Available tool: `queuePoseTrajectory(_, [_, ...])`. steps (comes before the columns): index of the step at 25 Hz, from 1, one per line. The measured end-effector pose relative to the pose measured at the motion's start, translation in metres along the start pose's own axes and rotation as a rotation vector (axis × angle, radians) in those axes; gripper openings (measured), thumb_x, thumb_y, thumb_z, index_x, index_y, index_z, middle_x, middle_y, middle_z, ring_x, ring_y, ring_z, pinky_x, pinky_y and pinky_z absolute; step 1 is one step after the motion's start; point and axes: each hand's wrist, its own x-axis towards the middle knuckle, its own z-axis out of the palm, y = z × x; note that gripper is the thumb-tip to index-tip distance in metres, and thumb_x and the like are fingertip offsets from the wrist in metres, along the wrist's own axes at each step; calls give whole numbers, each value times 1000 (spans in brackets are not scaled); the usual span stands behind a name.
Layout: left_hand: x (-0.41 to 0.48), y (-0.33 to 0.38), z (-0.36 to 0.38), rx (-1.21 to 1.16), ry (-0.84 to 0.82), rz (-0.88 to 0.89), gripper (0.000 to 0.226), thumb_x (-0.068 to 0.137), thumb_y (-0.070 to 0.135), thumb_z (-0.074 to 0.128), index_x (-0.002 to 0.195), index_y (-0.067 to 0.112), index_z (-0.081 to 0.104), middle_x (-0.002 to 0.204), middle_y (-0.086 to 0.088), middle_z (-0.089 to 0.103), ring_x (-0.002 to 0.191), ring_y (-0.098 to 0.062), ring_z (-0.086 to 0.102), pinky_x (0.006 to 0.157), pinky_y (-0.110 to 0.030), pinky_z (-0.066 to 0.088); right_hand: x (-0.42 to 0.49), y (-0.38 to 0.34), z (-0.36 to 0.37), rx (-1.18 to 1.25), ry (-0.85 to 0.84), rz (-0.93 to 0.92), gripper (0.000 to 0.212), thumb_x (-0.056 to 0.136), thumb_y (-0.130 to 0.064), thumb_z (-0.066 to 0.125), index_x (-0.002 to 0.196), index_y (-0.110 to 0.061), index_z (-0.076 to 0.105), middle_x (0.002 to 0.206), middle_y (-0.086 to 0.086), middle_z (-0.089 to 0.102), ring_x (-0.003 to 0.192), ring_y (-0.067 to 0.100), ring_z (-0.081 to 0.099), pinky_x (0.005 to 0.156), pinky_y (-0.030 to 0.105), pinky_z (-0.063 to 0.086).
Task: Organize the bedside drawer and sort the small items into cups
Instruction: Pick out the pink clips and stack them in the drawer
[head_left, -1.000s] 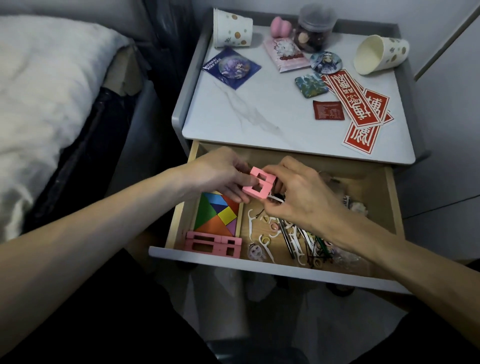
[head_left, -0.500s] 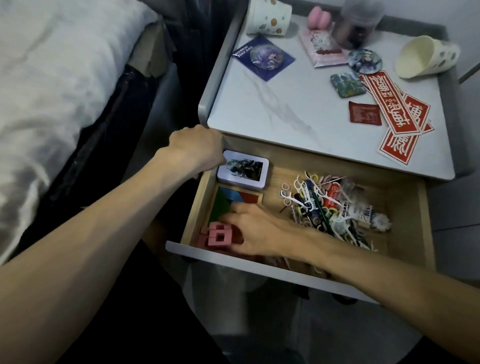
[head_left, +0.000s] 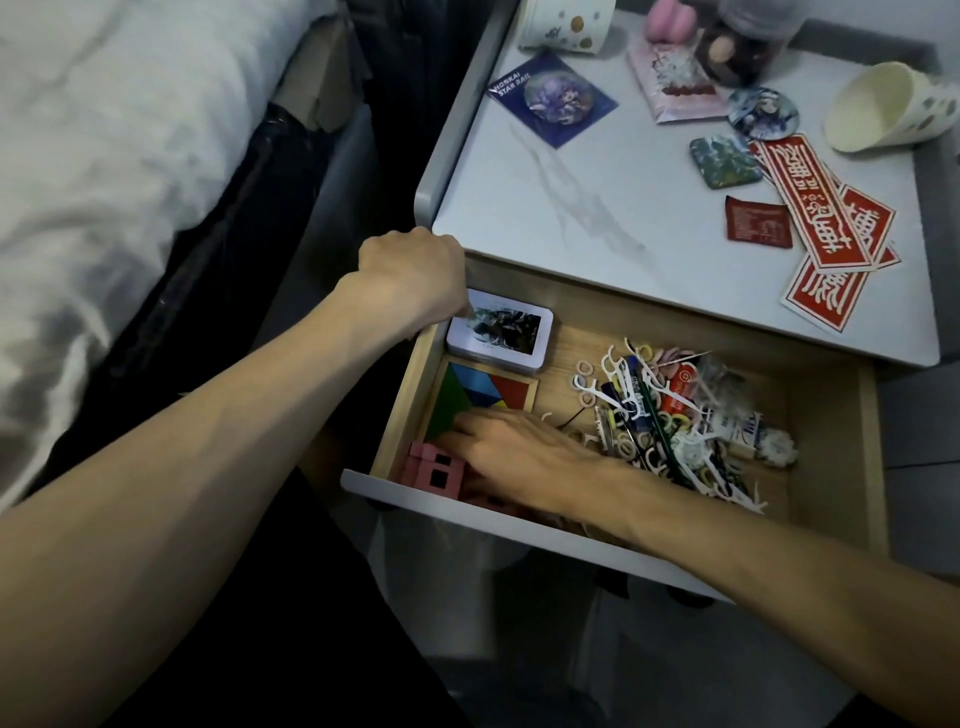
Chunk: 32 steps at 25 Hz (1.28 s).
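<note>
Views: one, worn on the head.
Position: above the open drawer (head_left: 826, 405), on its front side, close by.
Direction: forward and steeply down.
Frame: drawer at centre; bed (head_left: 104, 156) at left; nightstand top (head_left: 597, 218) at upper right, its far edge cut off.

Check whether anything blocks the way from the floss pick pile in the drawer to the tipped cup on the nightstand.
Nothing upright does. The pile lies uncovered in the drawer, and only flat red stickers lie between it and the cup, which lies on its side.
</note>
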Motion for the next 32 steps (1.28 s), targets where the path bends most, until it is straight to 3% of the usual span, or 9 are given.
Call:
queuePoseTrajectory(6, [4,0,2,30,26,9,33,92,40,63,103,9,58,65,-3,46,83,-26,59,73,-36,43,3,-1,1,75,7,32,37,89,-13,67,125,-13,59,108,6,58,97,25,63,81,35,54])
queuePoseTrajectory(14, [2,2,2,62,30,25,35,91,44,65,93,12,51,62,-3,46,83,-26,61,73,-36,46,9,-5,0,189,53,42,36,90,-11,67,125,-11,61,113,9,60,99,26,62,81,36,54])
queuePoseTrajectory(17, [2,3,2,77,27,26,35,91,42,66,90,12,49,63,-3,48,77,-25,59,70,-35,45,14,-4,5,210,70,32,32,86,-7,69,118,-11,65,109,8,62,94,25,64,74,34,54])
queuePoseTrajectory(24, [3,3,2,90,26,17,33,92,36,66,88,10,47,64,-3,48,77,-24,58,68,-35,42,11,1,0,235,31,43,38,87,-7,67,125,-11,62,115,8,61,99,25,64,82,37,56])
queuePoseTrajectory(30, [6,3,5,118,49,11,28,93,29,65,83,10,47,64,-3,49,76,-24,58,65,-34,40,15,0,3,252,49,38,29,87,-1,64,113,-10,70,106,7,67,97,25,66,79,35,56])
queuePoseTrajectory(32, [7,3,7,140,63,9,26,93,28,65,85,11,48,65,-3,48,76,-24,55,64,-35,39,17,2,4,277,41,56,27,85,-2,66,111,-10,71,105,7,68,97,23,66,77,27,51])
